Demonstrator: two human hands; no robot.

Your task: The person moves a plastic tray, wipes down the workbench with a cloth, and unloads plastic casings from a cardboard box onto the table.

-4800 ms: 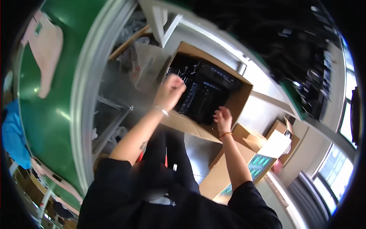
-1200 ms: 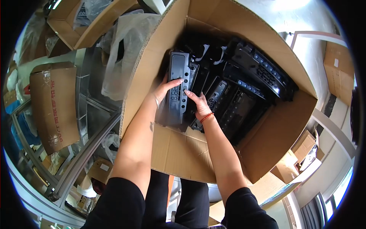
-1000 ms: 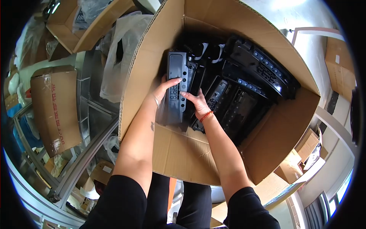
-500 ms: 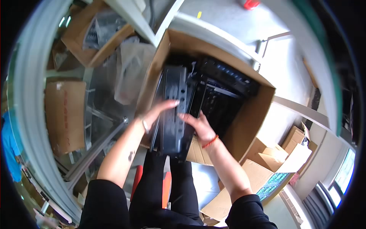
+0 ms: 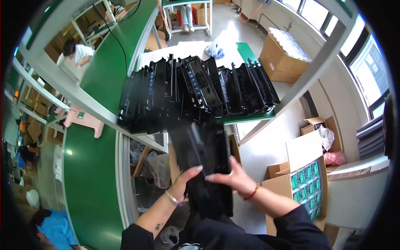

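A stack of long black plastic housings (image 5: 208, 196), smeared by motion, is gripped between my two hands in front of my body. My left hand (image 5: 185, 182) closes on its left side, thumb lying over the top face. On the opposite side my right hand (image 5: 235, 179) grips it with the thumb pointing inward; the fingers of both hands are partly hidden beneath. Just beyond the stack's far end, a row of similar black housings (image 5: 200, 85) stands on edge, packed side by side on a green-topped table (image 5: 248, 54).
White frame posts (image 5: 310, 68) flank the table. A long green bench (image 5: 89, 166) runs along the left, with people seated beyond it. At right stands an open carton (image 5: 287, 189) of green circuit boards. A large box (image 5: 283, 58) sits near the windows.
My view has risen from the cardboard box below to the table. The housings have come up out of the box, still between both hands, and are now near the row.
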